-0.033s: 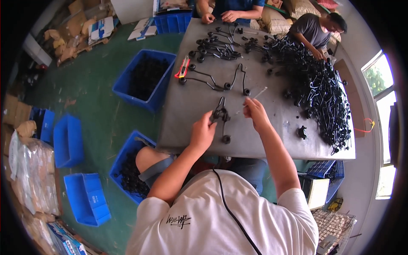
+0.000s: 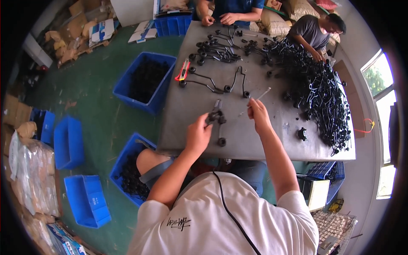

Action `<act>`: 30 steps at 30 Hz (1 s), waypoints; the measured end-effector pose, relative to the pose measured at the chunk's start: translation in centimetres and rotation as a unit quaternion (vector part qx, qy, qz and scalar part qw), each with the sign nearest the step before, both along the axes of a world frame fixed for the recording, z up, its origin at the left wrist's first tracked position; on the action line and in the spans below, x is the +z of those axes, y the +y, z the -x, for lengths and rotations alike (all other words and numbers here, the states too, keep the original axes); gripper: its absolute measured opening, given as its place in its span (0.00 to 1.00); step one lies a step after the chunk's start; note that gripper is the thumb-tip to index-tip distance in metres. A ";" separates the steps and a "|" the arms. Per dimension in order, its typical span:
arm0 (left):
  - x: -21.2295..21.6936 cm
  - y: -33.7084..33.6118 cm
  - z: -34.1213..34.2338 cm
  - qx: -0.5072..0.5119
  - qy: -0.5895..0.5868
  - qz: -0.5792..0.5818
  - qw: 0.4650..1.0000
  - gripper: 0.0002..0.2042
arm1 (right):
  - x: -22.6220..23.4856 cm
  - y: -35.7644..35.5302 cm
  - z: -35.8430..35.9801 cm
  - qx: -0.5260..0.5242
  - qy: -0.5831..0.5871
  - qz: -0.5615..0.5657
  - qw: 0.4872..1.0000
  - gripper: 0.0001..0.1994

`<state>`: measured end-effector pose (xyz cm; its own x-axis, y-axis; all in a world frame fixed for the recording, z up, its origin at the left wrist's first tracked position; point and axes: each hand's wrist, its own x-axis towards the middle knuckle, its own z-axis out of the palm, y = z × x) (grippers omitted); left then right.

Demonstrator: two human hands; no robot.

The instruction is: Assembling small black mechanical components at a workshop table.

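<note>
My left hand (image 2: 198, 134) is closed on a black bent-rod part (image 2: 218, 115) with round knobs, held above the near half of the grey table (image 2: 272, 136). One knobbed end (image 2: 222, 141) points toward me. My right hand (image 2: 259, 114) pinches a thin pale rod-like tool (image 2: 264, 92) that slants up to the right; its lower end is hard to make out. Beyond my hands lie a V-shaped black rod part (image 2: 242, 78) and longer bent rod parts (image 2: 208, 86). A small black piece (image 2: 302, 134) rests to the right.
A big heap of black rod parts (image 2: 318, 89) covers the table's right side. A red utility knife (image 2: 182, 70) lies at the left edge. Blue bins (image 2: 121, 87) of black parts stand on the floor. Two people work at the far side, one's hands (image 2: 227, 18) over the table.
My left hand with the black part has shifted slightly left and tilted it. My right hand and the thin tool have moved a little to the right.
</note>
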<state>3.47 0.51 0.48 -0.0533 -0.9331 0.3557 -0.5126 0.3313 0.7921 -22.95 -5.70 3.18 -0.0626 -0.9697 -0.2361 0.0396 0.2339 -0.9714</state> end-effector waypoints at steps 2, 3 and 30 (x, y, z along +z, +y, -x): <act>0.8 0.4 -2.5 0.054 0.033 -0.036 0.997 0.22 | 1.0 0.7 2.3 -0.095 0.071 0.013 0.993 0.16; 3.0 1.1 -3.5 0.081 0.053 -0.076 0.992 0.21 | 0.8 1.1 4.7 -0.088 0.102 -0.025 0.991 0.18; 5.6 2.2 13.7 -0.244 -0.226 0.183 0.925 0.23 | -6.8 17.7 47.5 -0.436 0.640 -0.127 0.620 0.18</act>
<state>-10.19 2.71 6.13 -0.6562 -0.5812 0.4813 -0.4833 0.8135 0.3235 -70.47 12.01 -3.62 -0.8302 -0.3768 0.4108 -0.5065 0.8176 -0.2737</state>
